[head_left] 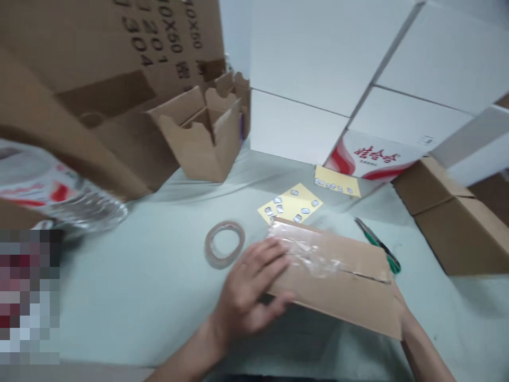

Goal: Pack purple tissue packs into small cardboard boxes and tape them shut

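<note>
A small cardboard box [338, 297] is tilted above the table in front of me, with wrinkled clear tape [314, 257] along the left part of its top seam. My left hand [256, 289] lies on the box's left end, fingers stretched over the tape and thumb at the near edge. At the right end my right hand [403, 313] holds the box; its fingers are hidden behind the cardboard. A roll of tape [241, 239] lies flat to the left of my left hand. Just beyond the box's right end is a green-handled utility knife [379, 244].
Two yellow sticker sheets [306, 200] lie behind the box. An open carton [202, 154] and a big cardboard box [119, 101] stand at the left, near a plastic bottle [59, 185]. White boxes [298, 122] are stacked behind; another brown box [457, 228] sits right.
</note>
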### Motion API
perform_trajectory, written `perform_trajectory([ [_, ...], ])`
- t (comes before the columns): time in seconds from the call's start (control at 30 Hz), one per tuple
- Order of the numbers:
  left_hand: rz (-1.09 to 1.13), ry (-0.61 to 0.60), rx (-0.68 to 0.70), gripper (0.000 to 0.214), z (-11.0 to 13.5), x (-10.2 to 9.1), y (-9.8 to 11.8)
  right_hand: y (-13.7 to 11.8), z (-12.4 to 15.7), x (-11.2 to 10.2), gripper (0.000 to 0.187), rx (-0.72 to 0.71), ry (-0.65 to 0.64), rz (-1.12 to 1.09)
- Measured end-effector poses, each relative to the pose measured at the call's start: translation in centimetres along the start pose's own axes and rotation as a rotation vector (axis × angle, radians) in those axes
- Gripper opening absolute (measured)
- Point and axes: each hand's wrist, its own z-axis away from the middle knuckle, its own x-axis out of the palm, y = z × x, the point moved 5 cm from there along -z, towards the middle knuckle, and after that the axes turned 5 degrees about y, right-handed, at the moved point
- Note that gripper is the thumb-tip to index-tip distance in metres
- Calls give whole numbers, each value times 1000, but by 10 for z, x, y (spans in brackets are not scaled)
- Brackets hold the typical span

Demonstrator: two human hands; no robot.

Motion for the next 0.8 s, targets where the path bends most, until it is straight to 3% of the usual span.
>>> perform_trajectory([
  [0.07,58,105,-115,29,1,-12,-23,-16,2,2,66,-22,-15,-112],
  [0.2,124,287,-393,30,0,-32,-69,-65,-8,9,63,-146,-134,-403],
  [0.3,80,316,-503,38,-5,-39,-81,-99,-15,11,52,-229,-155,-476],
  [0.4,-6,331,-504,38,-12,-47,-61,-118,-14,16,45,-273,-141,-476],
  [0.5,-11,300,-392,35,-18,-54,-12,-134,-6,25,46,-337,-151,-465],
  [0.6,-47,82,-247,49,-22,-53,34,-150,1,33,53,-420,-189,-466],
  [0.67,-75,42,-198,47,-22,-57,45,-156,2,34,50,-432,-223,-485],
  [0.8,-81,43,-145,41,-22,-61,41,-144,-15,31,46,-408,-276,-510],
])
